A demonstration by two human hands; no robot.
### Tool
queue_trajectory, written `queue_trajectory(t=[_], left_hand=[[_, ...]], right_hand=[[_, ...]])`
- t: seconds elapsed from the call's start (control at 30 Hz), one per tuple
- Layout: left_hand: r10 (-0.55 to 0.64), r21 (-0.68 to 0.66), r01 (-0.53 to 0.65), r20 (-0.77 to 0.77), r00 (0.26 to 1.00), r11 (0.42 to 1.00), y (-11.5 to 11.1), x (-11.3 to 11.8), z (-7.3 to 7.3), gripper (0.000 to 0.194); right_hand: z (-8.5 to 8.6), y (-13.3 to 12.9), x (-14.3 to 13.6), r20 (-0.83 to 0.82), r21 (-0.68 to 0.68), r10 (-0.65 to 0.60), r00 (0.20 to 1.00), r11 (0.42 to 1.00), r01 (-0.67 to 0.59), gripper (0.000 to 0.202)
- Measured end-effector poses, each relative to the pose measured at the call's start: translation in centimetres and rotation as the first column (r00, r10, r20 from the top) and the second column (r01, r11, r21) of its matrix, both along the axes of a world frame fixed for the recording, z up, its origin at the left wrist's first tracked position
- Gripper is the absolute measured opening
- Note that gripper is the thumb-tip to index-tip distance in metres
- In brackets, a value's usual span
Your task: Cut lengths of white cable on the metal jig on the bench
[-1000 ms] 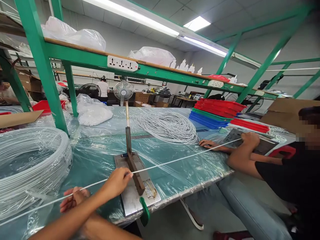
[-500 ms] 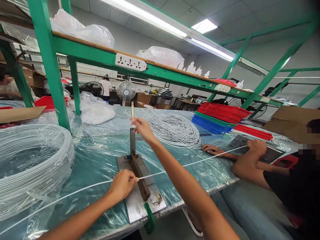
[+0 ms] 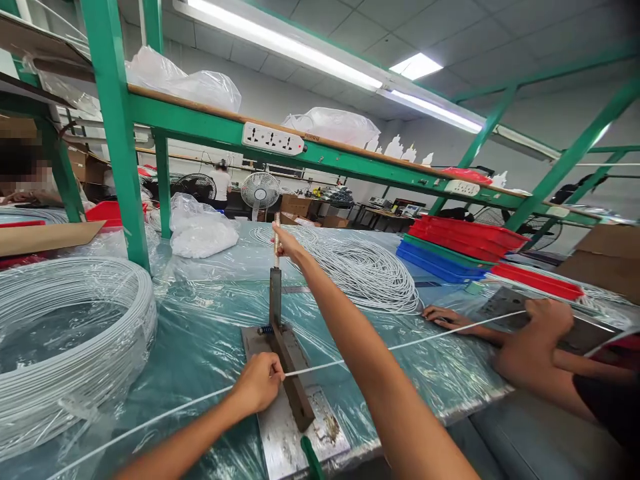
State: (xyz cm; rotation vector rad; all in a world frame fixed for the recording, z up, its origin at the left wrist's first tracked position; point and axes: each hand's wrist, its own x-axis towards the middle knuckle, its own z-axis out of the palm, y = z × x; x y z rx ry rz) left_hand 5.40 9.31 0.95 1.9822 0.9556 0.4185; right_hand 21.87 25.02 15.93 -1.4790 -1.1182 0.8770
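My left hand [image 3: 260,383] is closed with a pinch on a white cable [image 3: 320,367], just left of the steel block [image 3: 295,393] of a hand lever cutter. The cable crosses over the block and runs on to the right. My right hand [image 3: 286,243] is wrapped around the upright lever handle [image 3: 276,259] of this cutter, above its flat metal bar [image 3: 275,300]. The cutter stands on a metal plate [image 3: 327,420] at the table's front edge, with a green grip [image 3: 311,457] below it. My right forearm hides part of the cable.
A large cable coil [image 3: 75,333] lies at left, and a loose heap of cable [image 3: 365,273] behind the cutter. Stacked trays [image 3: 450,250] stand to the right. A co-worker's hand [image 3: 550,317] grips the cable's right part. A green shelf [image 3: 350,160] spans overhead.
My right hand has closed around the lever handle; its fingers were looser beside it before. My left hand keeps its pinch on the cable. The view has shifted slightly.
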Motion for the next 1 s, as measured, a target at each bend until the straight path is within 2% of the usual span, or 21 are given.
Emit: queue_trajectory(t=[0.13, 0.23, 0.33, 0.47, 0.57, 0.7, 0.83, 1.0], left_hand=[[-0.004, -0.034, 0.005, 0.027, 1.0, 0.999, 0.5, 0.2, -0.7, 0.014], [0.003, -0.058, 0.0, 0.05, 0.999, 0.998, 0.7, 0.2, -1.3, 0.012], [0.019, -0.047, -0.015, 0.088, 0.996, 0.999, 0.8, 0.3, -1.9, 0.024], [0.088, -0.047, -0.084, 0.091, 0.992, 0.995, 0.9, 0.7, -2.2, 0.031], [0.137, -0.101, -0.131, 0.048, 0.989, 0.986, 0.9, 0.9, -2.0, 0.028], [0.162, -0.107, -0.157, 0.032, 0.986, 0.982, 0.9, 1.0, -1.7, 0.027], [0.166, -0.101, -0.163, 0.025, 0.986, 0.981, 0.9, 1.2, -1.8, 0.026], [0.172, -0.087, -0.168, 0.033, 0.985, 0.982, 1.1, 1.4, -2.4, 0.026]], right_hand=[[2.0, -4.1, 0.8, -0.069, 0.028, 0.054, 0.996, 0.998, -0.052, 0.054], [3.7, -9.3, 1.5, -0.171, 0.064, 0.138, 0.976, 0.99, -0.129, 0.069], [4.3, -15.3, 1.3, -0.26, 0.028, 0.102, 0.96, 0.995, -0.098, 0.063], [2.5, -22.4, 0.6, -0.245, -0.076, 0.008, 0.97, 0.997, -0.027, 0.039], [0.3, -26.0, 0.3, -0.222, -0.155, -0.022, 0.975, 0.988, -0.013, 0.029], [-1.6, -29.2, -0.2, -0.208, -0.29, -0.105, 0.972, 0.956, 0.041, 0.059], [-2.4, -31.3, -1.7, -0.191, -0.375, -0.15, 0.97, 0.925, 0.069, 0.075], [-4.5, -32.7, -3.2, -0.216, -0.522, -0.084, 0.973, 0.852, -0.042, 0.07]])
